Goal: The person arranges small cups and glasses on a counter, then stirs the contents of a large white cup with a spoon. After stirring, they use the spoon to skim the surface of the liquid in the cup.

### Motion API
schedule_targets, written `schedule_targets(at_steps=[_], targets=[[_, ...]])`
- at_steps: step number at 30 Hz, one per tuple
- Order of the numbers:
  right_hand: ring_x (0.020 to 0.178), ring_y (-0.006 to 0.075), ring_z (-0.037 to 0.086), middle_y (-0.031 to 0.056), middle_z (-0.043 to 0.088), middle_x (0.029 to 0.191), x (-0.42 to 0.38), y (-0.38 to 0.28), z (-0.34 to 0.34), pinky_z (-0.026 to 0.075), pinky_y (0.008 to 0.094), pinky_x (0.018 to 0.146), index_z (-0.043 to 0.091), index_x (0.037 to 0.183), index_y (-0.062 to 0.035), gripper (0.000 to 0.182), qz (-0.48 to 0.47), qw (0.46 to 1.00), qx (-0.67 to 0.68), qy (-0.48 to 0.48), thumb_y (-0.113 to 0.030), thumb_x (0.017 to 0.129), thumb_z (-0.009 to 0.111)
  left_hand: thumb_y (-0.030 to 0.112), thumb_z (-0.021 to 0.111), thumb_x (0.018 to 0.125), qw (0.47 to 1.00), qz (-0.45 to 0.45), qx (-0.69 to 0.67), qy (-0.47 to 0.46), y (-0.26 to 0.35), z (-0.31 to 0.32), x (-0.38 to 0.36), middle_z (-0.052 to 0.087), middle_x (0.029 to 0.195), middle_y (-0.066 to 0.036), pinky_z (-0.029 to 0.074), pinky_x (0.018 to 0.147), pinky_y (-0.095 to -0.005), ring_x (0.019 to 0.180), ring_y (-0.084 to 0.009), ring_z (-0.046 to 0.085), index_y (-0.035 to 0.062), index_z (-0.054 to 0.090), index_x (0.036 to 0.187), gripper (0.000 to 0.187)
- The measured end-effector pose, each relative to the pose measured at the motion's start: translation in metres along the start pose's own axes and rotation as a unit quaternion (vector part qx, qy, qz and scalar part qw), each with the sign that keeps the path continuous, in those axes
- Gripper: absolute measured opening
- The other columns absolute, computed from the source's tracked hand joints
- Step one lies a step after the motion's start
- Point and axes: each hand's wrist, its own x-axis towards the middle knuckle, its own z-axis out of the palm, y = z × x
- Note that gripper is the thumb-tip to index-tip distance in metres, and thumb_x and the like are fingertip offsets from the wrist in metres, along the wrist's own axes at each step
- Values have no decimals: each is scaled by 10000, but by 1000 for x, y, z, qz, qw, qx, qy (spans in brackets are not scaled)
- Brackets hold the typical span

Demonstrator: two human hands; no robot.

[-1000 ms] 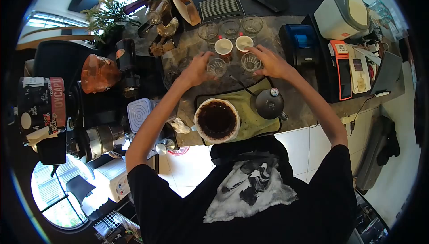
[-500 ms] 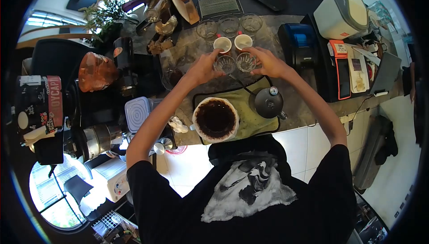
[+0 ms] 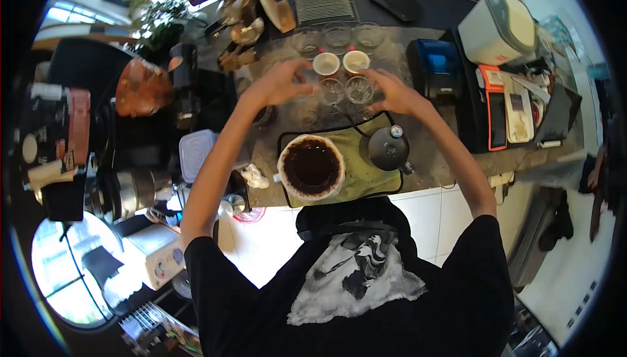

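Glasses (image 3: 332, 92) stand upright on the counter (image 3: 424, 169), mouths up, long axes vertical. My left hand (image 3: 279, 84) is open, near the left glass (image 3: 331, 94); the right glass (image 3: 359, 90) sits beside it, my right hand (image 3: 396, 93) curved close, whether gripping I cannot tell.

The person wears a short-sleeved black T-shirt (image 3: 261, 318) with a large, marbled grey-and-white print (image 3: 358, 278).

The brown-gray countertop (image 3: 394, 50) bears a green mat (image 3: 359, 177) at its near edge, a crumpled white tissue (image 3: 255, 176) left of it, two small clear glasses (image 3: 359, 90), two white-rimmed cups (image 3: 356, 62) and, towards the far edge, three glass cups (image 3: 337, 37).
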Motion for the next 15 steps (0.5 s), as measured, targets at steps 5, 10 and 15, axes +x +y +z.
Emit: schedule_targets(at_steps=[5,10,15], targets=[[975,239,614,143,572,1199,0,-19,-24,514,359,868,479,1405,-107,714,-11,999,-20,35,-87,766,797,277,722,901,987,-39,-124,99,51,-45,-56,688,993,-89,499,743,-290,860,-134,628,14,530,1291,508],[897,214,643,112,651,1023,28,-61,-29,513,341,821,571,1296,-57,480,-40,997,62,32,-163,862,747,237,674,938,882,8,-335,330,79,-4,-140,675,1058,-72,478,751,-255,888,-116,613,35,544,1293,429],[948,279,689,178,700,1002,102,-115,11,526,385,836,587,1248,-12,466,-106,989,75,-75,-310,908,696,208,653,950,793,-42,-401,456,62,77,-192,673,1067,-68,463,801,-264,922,-119,601,38,586,1233,336]])
